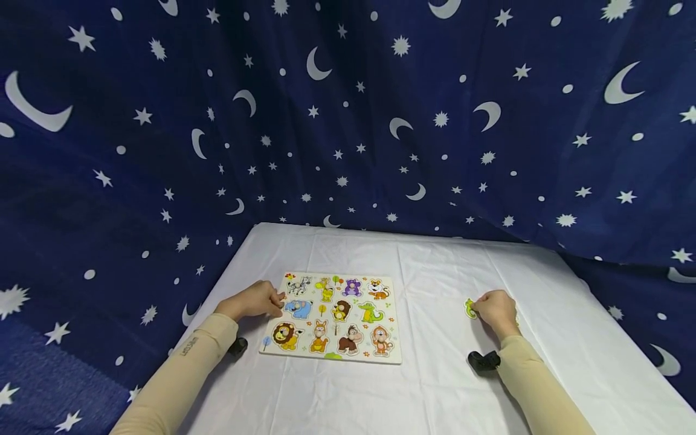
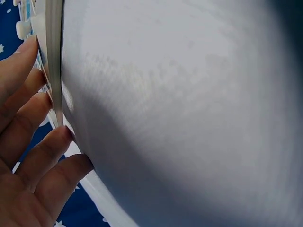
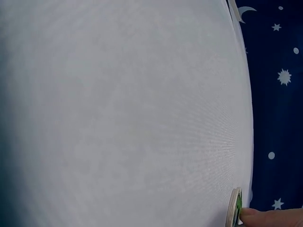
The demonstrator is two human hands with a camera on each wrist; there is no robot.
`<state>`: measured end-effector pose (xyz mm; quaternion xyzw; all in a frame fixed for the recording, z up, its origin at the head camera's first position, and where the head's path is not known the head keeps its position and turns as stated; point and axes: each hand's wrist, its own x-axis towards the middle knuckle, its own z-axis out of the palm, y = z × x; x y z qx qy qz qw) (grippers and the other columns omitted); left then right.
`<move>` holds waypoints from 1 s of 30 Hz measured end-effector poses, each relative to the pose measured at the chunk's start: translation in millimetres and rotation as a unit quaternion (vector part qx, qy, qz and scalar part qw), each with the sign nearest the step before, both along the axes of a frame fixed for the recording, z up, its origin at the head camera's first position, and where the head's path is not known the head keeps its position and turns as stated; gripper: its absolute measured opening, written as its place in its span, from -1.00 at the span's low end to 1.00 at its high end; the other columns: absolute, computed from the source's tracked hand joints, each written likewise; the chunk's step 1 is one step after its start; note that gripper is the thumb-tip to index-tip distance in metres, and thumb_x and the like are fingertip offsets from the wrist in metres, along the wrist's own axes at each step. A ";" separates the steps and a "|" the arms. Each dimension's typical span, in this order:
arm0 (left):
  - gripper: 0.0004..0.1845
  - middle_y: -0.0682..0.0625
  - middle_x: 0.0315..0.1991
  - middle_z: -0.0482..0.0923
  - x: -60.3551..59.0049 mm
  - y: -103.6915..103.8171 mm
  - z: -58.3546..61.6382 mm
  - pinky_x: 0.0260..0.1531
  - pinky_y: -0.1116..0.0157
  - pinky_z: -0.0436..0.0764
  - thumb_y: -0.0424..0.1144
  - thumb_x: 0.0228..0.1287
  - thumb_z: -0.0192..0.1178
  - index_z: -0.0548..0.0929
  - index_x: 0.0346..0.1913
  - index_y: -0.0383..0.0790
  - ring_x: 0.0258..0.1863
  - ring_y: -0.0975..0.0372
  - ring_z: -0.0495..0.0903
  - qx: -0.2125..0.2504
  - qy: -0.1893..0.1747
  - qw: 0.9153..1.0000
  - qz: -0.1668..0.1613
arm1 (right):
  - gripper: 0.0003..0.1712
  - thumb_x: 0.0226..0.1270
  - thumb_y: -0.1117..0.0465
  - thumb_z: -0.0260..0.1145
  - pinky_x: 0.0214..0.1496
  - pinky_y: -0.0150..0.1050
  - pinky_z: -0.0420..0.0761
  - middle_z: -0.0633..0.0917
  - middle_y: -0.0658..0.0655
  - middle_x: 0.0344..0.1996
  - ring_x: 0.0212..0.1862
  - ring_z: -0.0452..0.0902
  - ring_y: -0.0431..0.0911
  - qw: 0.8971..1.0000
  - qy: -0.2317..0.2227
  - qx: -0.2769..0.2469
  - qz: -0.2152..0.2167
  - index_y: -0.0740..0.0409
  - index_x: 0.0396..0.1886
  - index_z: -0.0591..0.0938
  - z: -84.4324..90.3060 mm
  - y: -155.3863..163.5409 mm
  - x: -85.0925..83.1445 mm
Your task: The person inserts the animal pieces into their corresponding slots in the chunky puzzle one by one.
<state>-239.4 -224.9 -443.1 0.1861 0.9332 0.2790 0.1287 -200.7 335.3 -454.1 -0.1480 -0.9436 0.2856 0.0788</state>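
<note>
A white wooden peg puzzle board (image 1: 353, 356) with colourful animal pictures, among them a lion, a zebra and a crocodile, lies flat on the table. My left hand (image 1: 258, 300) rests at the board's left edge. In the left wrist view its fingers (image 2: 35, 106) are loosely extended, with tips touching the board's edge (image 2: 55, 61), and a white knob (image 2: 22, 29) stands up from the board beyond them. Well to the right of the board, my right hand (image 1: 496, 311) pinches a small green puzzle piece (image 1: 469, 308). Only a fingertip and that piece's edge (image 3: 234, 208) show in the right wrist view.
A white cloth covers the table (image 1: 435, 393). Behind and around it hangs a dark blue curtain (image 1: 370, 109) with moons and stars. Black wrist cameras sit beneath the left wrist (image 1: 237, 347) and right wrist (image 1: 484, 361). A small yellowish edge peeks out beside the right wrist.
</note>
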 end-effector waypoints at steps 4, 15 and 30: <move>-0.87 -0.17 -0.15 0.77 1.6 0.0 -0.3 0.07 0.10 0.61 -0.37 -0.03 0.52 0.83 -0.35 -0.27 -0.04 0.05 0.68 0.000 -0.002 1.000 0.005 | -0.82 0.02 0.22 0.42 -0.40 -0.13 0.46 0.72 0.29 -0.46 -0.33 0.60 0.19 1.000 -0.009 0.000 0.007 0.27 -0.58 0.69 -0.5 -1.0 -0.6; -0.88 -0.08 -0.25 0.77 4.0 1.1 1.8 0.00 0.17 0.61 -0.37 -0.02 0.52 0.83 -0.35 -0.26 -0.17 0.17 0.64 -0.007 0.006 1.000 0.009 | -0.90 -0.04 0.27 0.36 -0.43 -0.12 0.46 0.71 0.17 -0.56 -0.38 0.59 0.14 0.998 -0.003 0.035 0.045 0.22 -0.61 0.70 3.2 -3.5 -6.5; -0.90 -0.21 -0.10 0.76 4.1 0.0 1.0 0.09 0.09 0.63 -0.39 0.00 0.51 0.83 -0.37 -0.27 0.13 -0.06 0.65 0.011 -0.003 1.000 0.001 | -0.93 0.02 0.29 0.41 -0.34 -0.17 0.48 0.75 0.16 -0.51 -0.38 0.60 0.05 0.995 0.032 0.024 0.093 0.23 -0.51 0.75 0.5 -22.4 -4.9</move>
